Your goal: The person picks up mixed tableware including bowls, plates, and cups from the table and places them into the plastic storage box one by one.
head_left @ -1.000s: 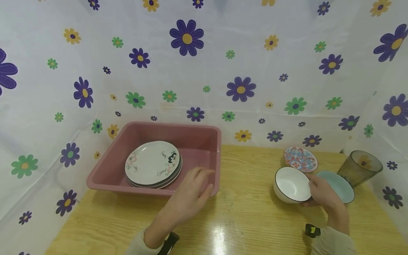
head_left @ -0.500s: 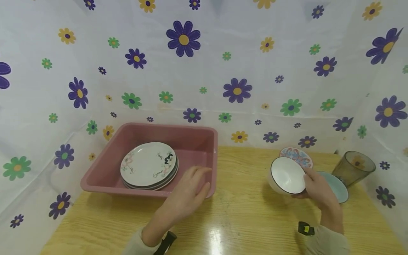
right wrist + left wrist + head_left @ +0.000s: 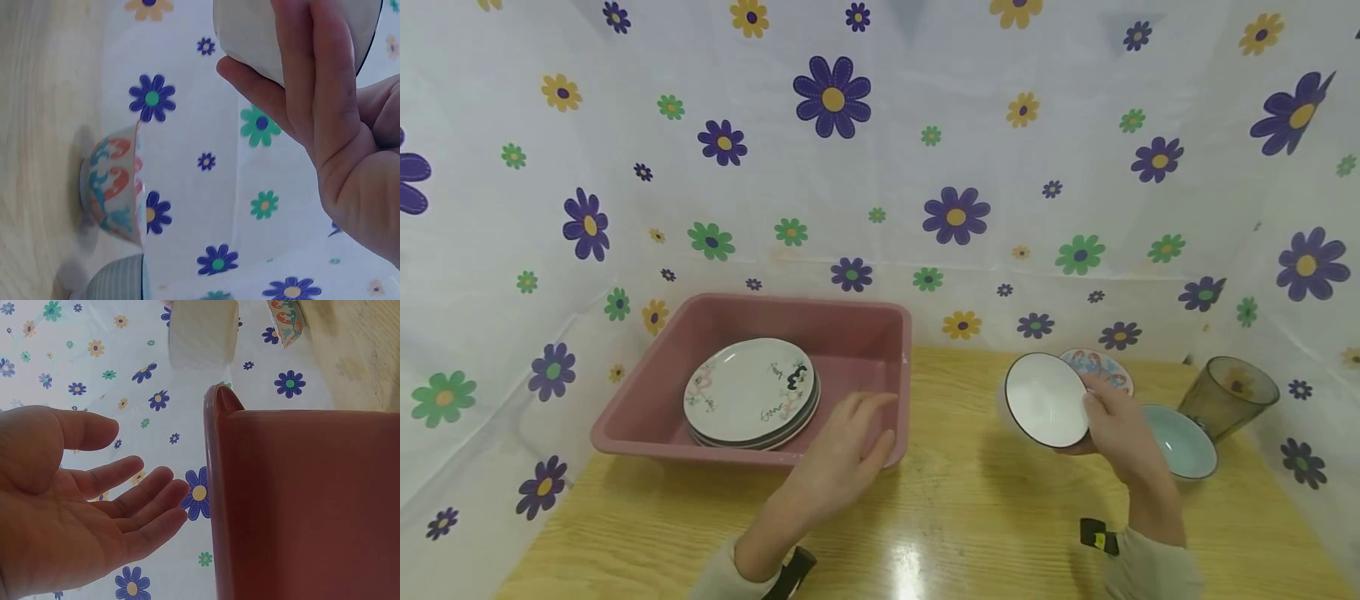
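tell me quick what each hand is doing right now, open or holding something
Left hand: open, fingers relaxed, holding nothing, by the pink plastic basin.
Right hand: closed, holding the white dark-rimmed bowl by its side.

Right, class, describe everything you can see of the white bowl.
The white bowl is round and plain white inside, with a thin dark rim; it looks like glazed ceramic. Nothing shows in it. It is tilted, its opening toward the head camera, above the table, partly hiding the patterned bowl. The right hand grips it, thumb at the rim, fingers against the outside.
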Tool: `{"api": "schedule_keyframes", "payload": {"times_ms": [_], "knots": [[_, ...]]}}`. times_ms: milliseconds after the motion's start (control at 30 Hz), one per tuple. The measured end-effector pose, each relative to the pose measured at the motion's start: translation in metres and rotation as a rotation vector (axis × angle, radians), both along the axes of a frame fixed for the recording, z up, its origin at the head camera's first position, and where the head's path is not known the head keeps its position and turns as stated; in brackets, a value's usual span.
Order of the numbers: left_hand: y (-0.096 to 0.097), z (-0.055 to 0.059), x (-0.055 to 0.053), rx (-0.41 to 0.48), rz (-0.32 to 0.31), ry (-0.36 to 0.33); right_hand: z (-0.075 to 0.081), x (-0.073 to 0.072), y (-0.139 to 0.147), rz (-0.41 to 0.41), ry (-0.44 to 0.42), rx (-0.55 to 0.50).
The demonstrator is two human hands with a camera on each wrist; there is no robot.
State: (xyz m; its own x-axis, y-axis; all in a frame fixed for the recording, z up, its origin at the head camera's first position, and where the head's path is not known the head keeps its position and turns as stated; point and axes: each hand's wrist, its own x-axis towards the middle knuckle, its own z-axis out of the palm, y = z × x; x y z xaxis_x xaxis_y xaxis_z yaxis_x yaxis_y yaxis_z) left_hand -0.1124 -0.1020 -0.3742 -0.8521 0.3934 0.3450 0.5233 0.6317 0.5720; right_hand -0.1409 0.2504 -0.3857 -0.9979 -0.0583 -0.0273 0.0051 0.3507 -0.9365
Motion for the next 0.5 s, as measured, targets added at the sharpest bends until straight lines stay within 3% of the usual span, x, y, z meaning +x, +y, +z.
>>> {"api": "schedule_keyframes", "payload": {"times_ms": [500], "knots": [[-0.001,-0.002,0.000,0.028,-0.027,-0.002,0.008,0.002,-0.025,0.075,0.045,-0.052]]}}
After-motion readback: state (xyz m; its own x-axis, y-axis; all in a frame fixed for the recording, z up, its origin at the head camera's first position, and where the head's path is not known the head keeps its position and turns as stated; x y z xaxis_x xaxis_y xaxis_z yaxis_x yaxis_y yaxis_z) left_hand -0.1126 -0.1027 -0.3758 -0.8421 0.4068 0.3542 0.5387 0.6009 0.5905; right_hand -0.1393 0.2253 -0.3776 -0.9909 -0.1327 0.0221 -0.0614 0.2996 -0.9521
